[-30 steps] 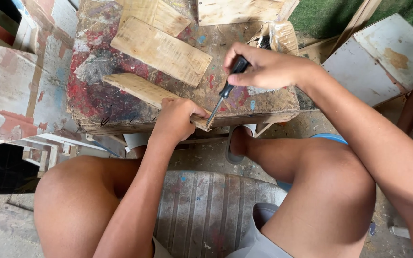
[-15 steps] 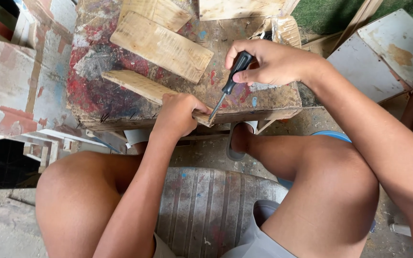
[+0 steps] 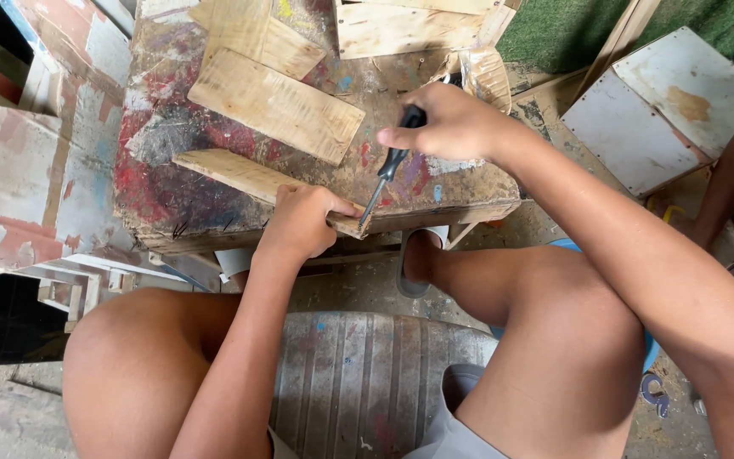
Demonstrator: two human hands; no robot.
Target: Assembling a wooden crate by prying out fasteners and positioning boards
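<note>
Head view: left hand [image 3: 303, 223] clamped on near end of wooden strip [image 3: 244, 177] at front edge of paint-stained worktop [image 3: 163, 200], right hand [image 3: 452, 123] closed around screwdriver [image 3: 388, 170], tip on strip end; apparently mid-prying or driving, steady downward pressure likely needed next.

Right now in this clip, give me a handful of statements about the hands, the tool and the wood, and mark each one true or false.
1. The right hand grips a screwdriver by its black handle. True.
2. The screwdriver tip points at the near end of the wooden strip. True.
3. The left hand lies flat on the person's knee. False: it clamps the near end of the wooden strip at the edge of the paint-stained table.
4. The wooden strip is the only piece of wood on the table. False: a wider plank lies just behind it, and more pieces beyond.
5. The screwdriver lies loose on the table. False: it is held, slanting down toward the strip.
</note>
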